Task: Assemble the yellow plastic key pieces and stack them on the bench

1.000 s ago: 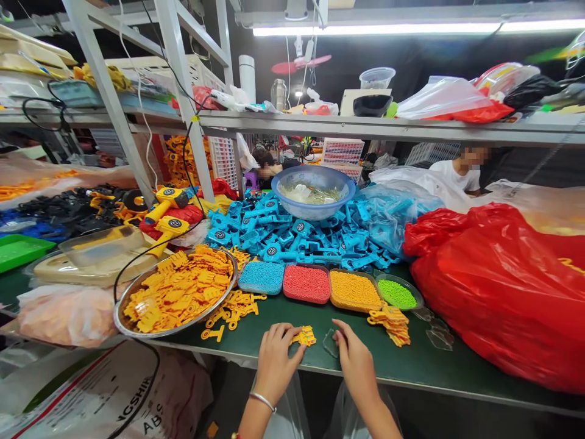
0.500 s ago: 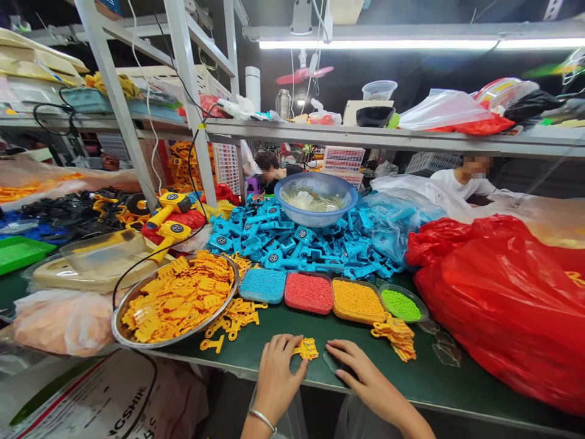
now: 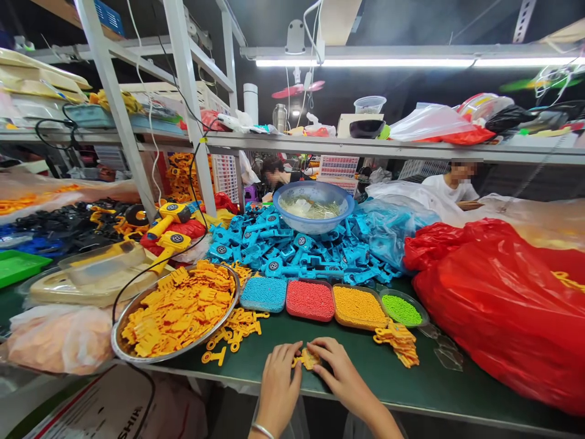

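Note:
Near the table's front edge, my left hand (image 3: 280, 377) pinches the ringed end of a small yellow plastic part (image 3: 309, 360). My right hand (image 3: 336, 370) is closed at the wide end of the same part, its fingers around a clear plate that lies over the part and is hard to make out. Behind my hands stand trays of blue beads (image 3: 264, 294), red beads (image 3: 310, 299), yellow beads (image 3: 360, 306) and green beads (image 3: 401, 310). A stack of yellow parts (image 3: 398, 342) lies to the right of my right hand.
A metal bowl (image 3: 117, 349) full of yellow parts stands at left, loose ones beside it. Blue plastic parts (image 3: 292, 250) are heaped behind the trays, under a blue bowl (image 3: 314, 222). A red bag (image 3: 498, 305) fills the right side. Two people sit beyond the shelf.
My right hand has moved left with the clear plate, from beside the yellow part onto its wide end. The whole view has shifted slightly downward in the picture.

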Tool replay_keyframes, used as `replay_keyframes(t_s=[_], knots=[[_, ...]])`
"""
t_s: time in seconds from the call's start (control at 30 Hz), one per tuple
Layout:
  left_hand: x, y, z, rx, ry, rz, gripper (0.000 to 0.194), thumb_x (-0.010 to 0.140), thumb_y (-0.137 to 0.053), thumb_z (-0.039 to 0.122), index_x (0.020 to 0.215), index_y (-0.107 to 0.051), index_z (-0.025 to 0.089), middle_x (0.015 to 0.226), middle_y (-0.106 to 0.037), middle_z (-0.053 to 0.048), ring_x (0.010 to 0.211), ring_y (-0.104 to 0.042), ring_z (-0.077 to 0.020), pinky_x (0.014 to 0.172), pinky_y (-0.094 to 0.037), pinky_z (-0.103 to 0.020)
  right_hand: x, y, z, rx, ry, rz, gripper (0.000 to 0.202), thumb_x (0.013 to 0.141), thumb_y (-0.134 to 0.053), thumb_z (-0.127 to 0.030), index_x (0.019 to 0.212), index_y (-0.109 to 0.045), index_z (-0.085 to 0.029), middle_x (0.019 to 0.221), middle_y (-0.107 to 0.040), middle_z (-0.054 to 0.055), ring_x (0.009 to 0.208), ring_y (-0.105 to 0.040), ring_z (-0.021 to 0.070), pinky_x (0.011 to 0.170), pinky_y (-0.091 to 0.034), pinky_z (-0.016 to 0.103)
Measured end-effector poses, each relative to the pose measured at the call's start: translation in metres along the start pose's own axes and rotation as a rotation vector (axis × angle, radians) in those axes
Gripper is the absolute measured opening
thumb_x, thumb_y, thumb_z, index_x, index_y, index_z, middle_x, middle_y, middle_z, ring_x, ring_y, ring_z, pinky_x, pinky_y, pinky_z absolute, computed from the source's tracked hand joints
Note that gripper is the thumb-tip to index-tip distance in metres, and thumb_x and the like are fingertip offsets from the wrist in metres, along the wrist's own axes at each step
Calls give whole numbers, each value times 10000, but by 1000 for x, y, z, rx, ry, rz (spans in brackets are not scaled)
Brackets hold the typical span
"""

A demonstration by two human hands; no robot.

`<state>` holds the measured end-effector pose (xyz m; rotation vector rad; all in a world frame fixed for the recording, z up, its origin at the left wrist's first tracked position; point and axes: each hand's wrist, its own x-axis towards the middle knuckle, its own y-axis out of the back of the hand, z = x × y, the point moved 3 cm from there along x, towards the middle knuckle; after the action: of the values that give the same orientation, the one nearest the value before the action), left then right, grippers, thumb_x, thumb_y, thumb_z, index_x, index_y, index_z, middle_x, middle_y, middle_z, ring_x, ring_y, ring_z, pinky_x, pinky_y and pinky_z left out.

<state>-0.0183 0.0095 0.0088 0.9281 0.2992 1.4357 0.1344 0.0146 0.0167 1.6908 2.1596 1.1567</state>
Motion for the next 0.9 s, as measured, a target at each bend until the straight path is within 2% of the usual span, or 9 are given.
replay_keyframes(t_s=[0.3, 0.6, 0.77, 0.9], knots=[[1, 1, 3, 33, -8, 1, 270, 836, -434, 194, 1064, -577, 219, 977, -628, -42, 932, -551, -196, 805, -449, -362, 2, -2, 0, -57, -22, -62, 311, 855, -487, -316, 1150, -567, -260, 1143, -570, 83, 1074, -490, 211, 924, -377, 373], [0, -1, 4, 114, -64, 13, 297, 841, -410, 129, 1052, -581, 248, 964, -623, -20, 926, -546, -185, 785, -444, -345, 8, 3, -8, -148, -62, -109, 306, 811, -514, -174, 1098, -588, -251, 1091, -596, 55, 1027, -518, 193, 878, -399, 316], [0, -1, 6, 155, -114, 28, 343, 844, -398, 88, 1084, -573, 260, 1025, -622, -20, 950, -540, -181, 778, -440, -338, 9, 3, -13, -196, -70, -81, 277, 780, -551, -135, 1026, -624, -239, 1044, -637, 41, 1013, -536, 205, 853, -411, 310], [0, -1, 7, 146, -153, 2, 317, 847, -401, 84, 1026, -605, 248, 1093, -632, -7, 988, -531, -183, 793, -441, -347, 8, 3, -10, -160, -95, -40, 299, 752, -588, -128, 1036, -631, -210, 1067, -644, 60, 1016, -555, 214, 873, -419, 331]])
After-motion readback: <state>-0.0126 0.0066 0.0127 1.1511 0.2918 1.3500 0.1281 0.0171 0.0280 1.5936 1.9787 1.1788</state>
